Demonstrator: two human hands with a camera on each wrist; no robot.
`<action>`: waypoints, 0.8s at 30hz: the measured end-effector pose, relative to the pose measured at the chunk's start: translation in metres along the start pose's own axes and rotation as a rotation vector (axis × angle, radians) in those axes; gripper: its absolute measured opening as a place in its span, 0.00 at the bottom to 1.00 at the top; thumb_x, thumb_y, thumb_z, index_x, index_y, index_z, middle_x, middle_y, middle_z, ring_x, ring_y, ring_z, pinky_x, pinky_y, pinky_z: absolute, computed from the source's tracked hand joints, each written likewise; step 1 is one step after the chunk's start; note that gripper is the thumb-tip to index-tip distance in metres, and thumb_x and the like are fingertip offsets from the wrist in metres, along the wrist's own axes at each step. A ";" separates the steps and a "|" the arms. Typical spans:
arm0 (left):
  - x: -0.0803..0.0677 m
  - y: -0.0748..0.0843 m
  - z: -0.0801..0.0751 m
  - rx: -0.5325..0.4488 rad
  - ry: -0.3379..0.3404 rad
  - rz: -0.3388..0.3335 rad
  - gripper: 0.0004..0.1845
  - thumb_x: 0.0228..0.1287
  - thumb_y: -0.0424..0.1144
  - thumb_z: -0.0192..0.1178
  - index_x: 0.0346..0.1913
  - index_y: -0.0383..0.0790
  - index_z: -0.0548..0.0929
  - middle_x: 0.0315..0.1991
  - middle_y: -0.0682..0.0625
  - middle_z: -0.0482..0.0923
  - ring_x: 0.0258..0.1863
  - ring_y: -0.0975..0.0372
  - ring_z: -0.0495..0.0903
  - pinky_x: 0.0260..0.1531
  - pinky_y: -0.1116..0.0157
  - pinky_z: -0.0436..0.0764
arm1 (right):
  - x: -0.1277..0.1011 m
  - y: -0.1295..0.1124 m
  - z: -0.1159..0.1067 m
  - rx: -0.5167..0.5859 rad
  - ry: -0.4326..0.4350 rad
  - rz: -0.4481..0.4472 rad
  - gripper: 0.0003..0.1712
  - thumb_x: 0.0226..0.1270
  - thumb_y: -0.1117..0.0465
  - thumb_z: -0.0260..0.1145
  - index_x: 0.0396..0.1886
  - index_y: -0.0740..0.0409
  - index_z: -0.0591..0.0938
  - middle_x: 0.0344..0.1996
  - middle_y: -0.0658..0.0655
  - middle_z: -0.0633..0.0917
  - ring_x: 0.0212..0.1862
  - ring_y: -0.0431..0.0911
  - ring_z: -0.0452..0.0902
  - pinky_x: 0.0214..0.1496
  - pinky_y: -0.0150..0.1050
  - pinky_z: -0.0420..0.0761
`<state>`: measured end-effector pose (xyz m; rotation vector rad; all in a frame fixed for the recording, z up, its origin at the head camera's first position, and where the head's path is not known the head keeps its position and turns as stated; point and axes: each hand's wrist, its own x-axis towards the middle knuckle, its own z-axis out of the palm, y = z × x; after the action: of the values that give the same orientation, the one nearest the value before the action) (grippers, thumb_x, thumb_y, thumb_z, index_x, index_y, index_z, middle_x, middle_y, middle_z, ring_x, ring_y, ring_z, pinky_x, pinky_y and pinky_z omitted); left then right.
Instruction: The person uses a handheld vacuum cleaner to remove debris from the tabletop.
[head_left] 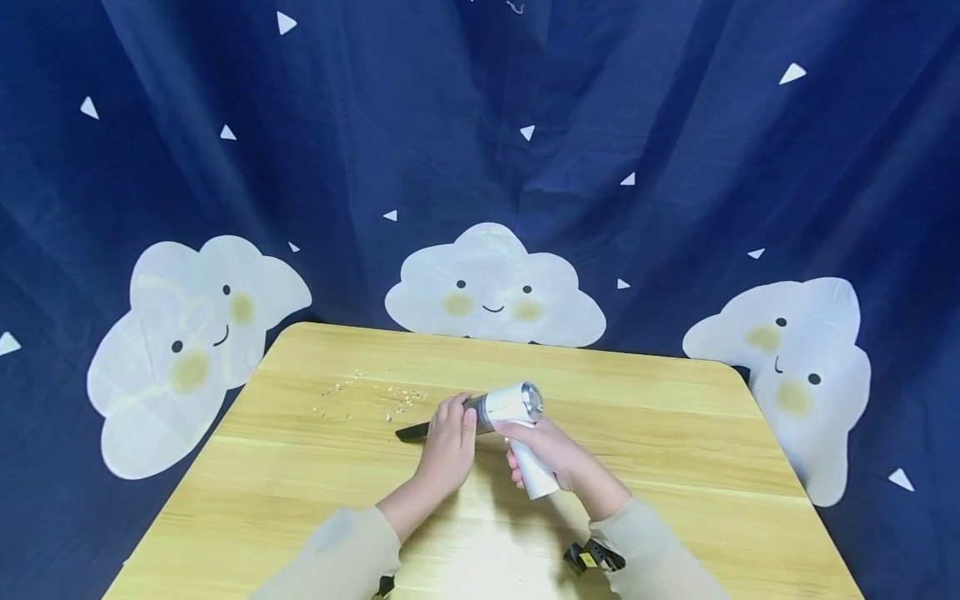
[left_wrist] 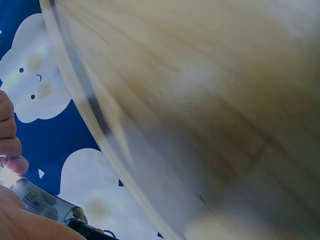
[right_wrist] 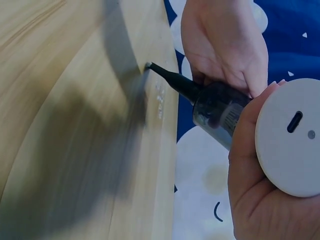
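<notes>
A white handheld vacuum cleaner (head_left: 512, 405) lies across the middle of the head view, its black crevice nozzle (head_left: 412, 432) pointing left and down toward the table. My right hand (head_left: 555, 450) grips its white handle, whose round base (right_wrist: 285, 155) with a charging slot faces the right wrist camera. Around the front part, where nozzle meets clear dust cup (right_wrist: 216, 120), my left hand (head_left: 447, 446) holds on. Small white scraps (head_left: 405, 398) are scattered on the wood just beyond the nozzle tip. In the left wrist view the dust cup (left_wrist: 47, 202) shows above my left palm.
The light wooden table (head_left: 675, 433) has rounded far corners. Behind it hangs a dark blue curtain (head_left: 450, 100) printed with white clouds and triangles. A black strap device (head_left: 596, 557) sits at my right cuff.
</notes>
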<state>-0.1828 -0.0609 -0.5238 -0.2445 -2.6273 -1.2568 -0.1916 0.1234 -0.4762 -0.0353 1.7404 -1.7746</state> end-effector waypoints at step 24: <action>0.005 -0.010 -0.009 -0.018 -0.027 0.035 0.28 0.83 0.49 0.34 0.70 0.31 0.65 0.68 0.33 0.64 0.65 0.41 0.67 0.65 0.43 0.69 | 0.008 0.001 0.011 0.015 0.032 -0.023 0.22 0.68 0.46 0.67 0.39 0.60 0.71 0.15 0.53 0.78 0.15 0.42 0.75 0.18 0.35 0.80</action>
<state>-0.1895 -0.0743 -0.5244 -0.3116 -2.6233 -1.2749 -0.1924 0.1103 -0.4791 -0.0213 1.7559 -1.8139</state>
